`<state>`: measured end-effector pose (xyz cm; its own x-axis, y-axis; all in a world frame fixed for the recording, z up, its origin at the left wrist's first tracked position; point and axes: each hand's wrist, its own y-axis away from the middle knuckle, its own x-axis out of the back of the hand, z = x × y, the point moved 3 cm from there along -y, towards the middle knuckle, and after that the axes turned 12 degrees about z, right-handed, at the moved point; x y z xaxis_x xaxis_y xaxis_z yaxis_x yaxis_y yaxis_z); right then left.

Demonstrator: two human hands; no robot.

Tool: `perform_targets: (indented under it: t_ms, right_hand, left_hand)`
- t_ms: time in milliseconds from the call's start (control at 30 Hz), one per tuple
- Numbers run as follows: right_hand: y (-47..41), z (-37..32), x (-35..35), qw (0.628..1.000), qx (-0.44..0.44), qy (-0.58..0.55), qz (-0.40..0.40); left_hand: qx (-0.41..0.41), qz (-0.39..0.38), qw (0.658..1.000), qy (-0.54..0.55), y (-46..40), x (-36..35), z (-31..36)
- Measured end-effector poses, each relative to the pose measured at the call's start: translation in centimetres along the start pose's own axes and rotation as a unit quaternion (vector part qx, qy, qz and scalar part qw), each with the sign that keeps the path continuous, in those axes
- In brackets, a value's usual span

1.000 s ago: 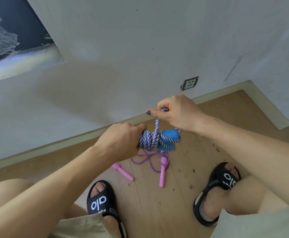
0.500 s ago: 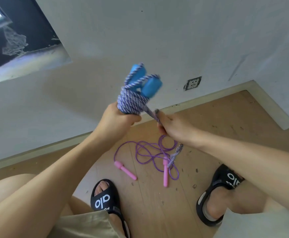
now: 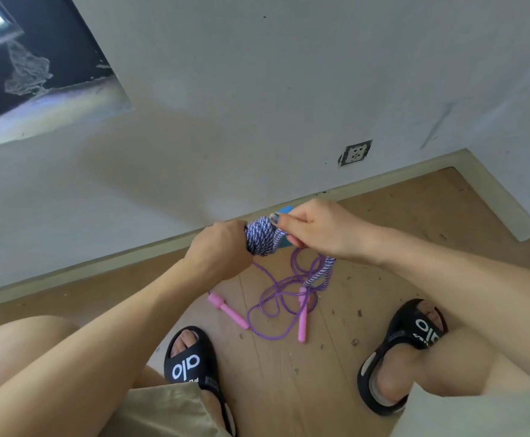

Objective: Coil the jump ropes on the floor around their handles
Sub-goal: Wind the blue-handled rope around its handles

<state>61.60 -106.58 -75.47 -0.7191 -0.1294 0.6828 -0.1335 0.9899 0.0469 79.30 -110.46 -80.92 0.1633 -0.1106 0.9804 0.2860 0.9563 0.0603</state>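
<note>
My left hand [image 3: 218,252] grips the blue handles of a purple-and-white braided jump rope, with a thick coil [image 3: 261,236] wound round them. A bit of blue handle [image 3: 286,210] shows behind the coil. My right hand [image 3: 319,230] pinches the rope's loose strand beside the coil, and the tail [image 3: 319,272] hangs down below the wrist. On the wooden floor lies a thin purple jump rope [image 3: 281,305] in loose loops, with two pink handles [image 3: 227,312] [image 3: 302,320].
My feet in black sandals [image 3: 191,365] [image 3: 410,340] stand either side of the purple rope. A white wall with a socket [image 3: 355,152] and a skirting board [image 3: 393,176] runs behind. Small debris dots the floor.
My left hand has lowered the coiled bundle from chest height and turned it sideways. My right hand has come up beside the coil with the strand.
</note>
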Motion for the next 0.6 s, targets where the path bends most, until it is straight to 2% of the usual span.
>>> perform_targets:
  t_ms: [133,300,467,600]
  right_hand:
    - [-0.7,0.4,0.7,0.999,0.016,-0.001,0.038]
    - [-1.1,1.3,1.0,0.993,0.039,0.101,0.051]
    - [-1.2,2.0,0.7,0.997,0.024,0.055,0.052]
    - [-1.0,0.7,1.2,0.993,0.056,0.010,0.099]
  left_hand:
    - [-0.077,0.009,0.994,-0.074,0.6,1.6,2.1]
    - [-0.213,0.009,0.971,-0.110,2.4,2.9,3.8]
    - [-0.254,-0.017,0.963,-0.084,3.0,4.4,4.1]
    - [-0.225,-0.063,0.970,-0.070,3.4,3.9,3.8]
